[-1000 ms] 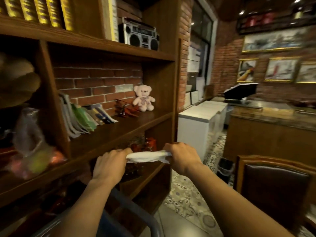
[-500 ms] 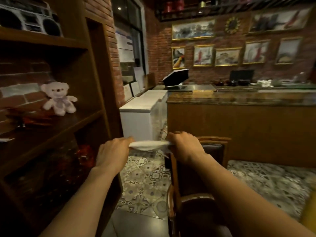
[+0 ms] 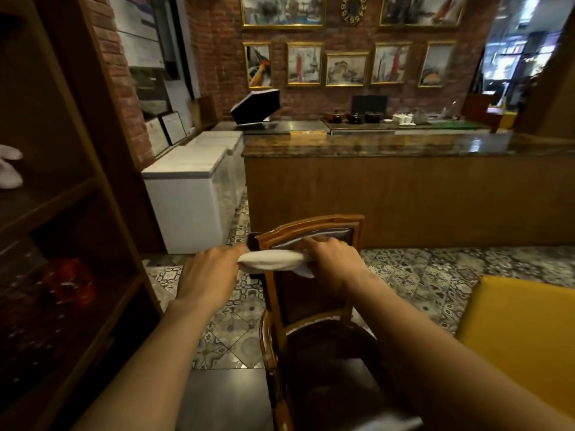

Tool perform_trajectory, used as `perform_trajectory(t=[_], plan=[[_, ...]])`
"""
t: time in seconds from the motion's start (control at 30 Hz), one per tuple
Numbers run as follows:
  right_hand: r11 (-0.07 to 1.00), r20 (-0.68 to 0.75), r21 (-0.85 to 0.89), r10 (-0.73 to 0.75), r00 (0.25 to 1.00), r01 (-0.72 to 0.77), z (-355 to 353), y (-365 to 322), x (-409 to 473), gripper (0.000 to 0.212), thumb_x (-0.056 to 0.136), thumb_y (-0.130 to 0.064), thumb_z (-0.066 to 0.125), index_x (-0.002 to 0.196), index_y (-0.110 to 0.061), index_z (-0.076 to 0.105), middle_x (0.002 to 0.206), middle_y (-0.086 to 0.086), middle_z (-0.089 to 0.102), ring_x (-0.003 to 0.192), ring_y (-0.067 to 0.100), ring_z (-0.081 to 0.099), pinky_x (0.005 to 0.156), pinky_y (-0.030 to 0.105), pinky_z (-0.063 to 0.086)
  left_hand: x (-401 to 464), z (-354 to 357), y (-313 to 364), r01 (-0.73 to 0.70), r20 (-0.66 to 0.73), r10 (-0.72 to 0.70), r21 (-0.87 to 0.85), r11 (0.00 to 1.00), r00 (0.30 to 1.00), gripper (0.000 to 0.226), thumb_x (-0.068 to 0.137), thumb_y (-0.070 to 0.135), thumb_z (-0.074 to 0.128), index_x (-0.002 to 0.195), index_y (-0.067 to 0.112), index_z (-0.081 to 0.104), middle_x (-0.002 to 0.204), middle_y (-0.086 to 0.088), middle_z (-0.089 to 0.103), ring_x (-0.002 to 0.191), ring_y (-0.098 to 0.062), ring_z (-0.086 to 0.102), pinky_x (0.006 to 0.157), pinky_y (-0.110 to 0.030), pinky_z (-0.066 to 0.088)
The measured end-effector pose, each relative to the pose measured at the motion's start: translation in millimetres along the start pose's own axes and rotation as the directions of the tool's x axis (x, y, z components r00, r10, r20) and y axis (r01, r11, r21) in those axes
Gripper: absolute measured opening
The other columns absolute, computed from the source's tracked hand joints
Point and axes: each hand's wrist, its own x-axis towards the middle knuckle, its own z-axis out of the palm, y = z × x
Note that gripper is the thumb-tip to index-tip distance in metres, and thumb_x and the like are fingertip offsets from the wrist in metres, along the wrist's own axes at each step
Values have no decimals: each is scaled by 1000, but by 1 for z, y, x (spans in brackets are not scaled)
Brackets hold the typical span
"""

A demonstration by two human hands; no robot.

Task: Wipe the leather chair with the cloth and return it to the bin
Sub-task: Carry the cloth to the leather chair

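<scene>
A white cloth (image 3: 270,261), rolled into a short band, is stretched between my two hands in front of me. My left hand (image 3: 209,275) grips its left end and my right hand (image 3: 334,262) grips its right end. Directly beyond the cloth stands the leather chair (image 3: 314,309), with a wooden frame, dark brown padded back and dark seat. The cloth hovers in front of the top of the chair's backrest; I cannot tell whether it touches. No bin is visible.
A tall dark wooden shelf unit (image 3: 71,213) fills the left side. White chest freezers (image 3: 189,194) stand behind it, and a long wooden counter (image 3: 404,194) crosses the room. A yellow seat (image 3: 522,331) sits at the right. Patterned tiles cover the floor.
My view has swung right from the shelves to the chair, which is now centred and closer. Both hands kept hold of the cloth and now sit at the backrest's top.
</scene>
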Motion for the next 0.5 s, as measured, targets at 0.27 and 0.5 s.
perform_trajectory(t=[0.27, 0.5], plan=[[997, -15, -55, -52, 999, 51, 28, -24, 4, 50, 94, -37, 65, 142, -41, 51, 138, 0, 62, 114, 28, 63, 74, 33, 42, -9, 20, -31, -25, 6, 25, -30, 999, 1000, 23, 95, 18, 61, 111, 33, 64, 97, 1, 75, 83, -25, 70, 61, -33, 42], [999, 3, -18, -33, 999, 33, 81, -9, -11, 36, 96, -44, 64, 131, -37, 58, 116, -3, 64, 100, 23, 65, 73, 37, 53, -33, 67, -31, -1, 97, 6, -45, 999, 995, 30, 93, 15, 60, 115, 35, 62, 95, 0, 73, 78, -27, 67, 60, -35, 50]])
